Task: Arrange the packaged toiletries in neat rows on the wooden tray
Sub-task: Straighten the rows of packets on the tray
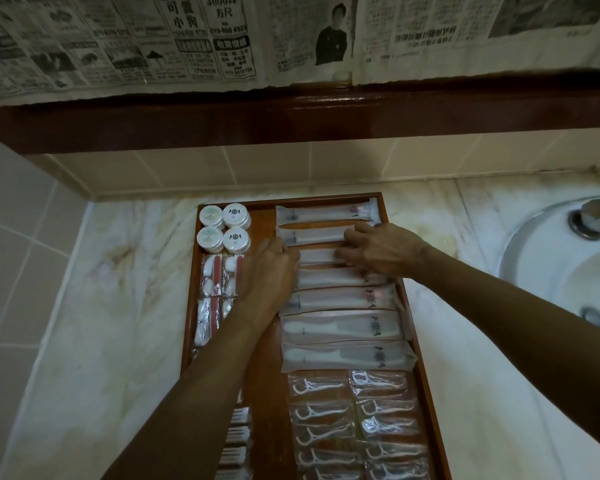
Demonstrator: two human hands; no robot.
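Note:
A long wooden tray (267, 368) lies on the marble counter. Its right column holds several white toothbrush packets (343, 329) stacked in a row, with clear floss-pick packets (354, 417) below them. Several round white jars (236, 216) sit at the tray's top left, and cotton-swab kits (210, 275) lie under them. My left hand (269, 271) and my right hand (383, 251) meet over the third toothbrush packet (317, 256), fingers curled on its two ends. Most of that packet is hidden by the hands.
A white sink (548, 258) with a metal tap lies to the right of the tray. Tiled wall and a dark wooden ledge (291, 112) stand behind, with newspaper (153, 43) hanging above. Bare marble counter (118, 306) spreads to the tray's left.

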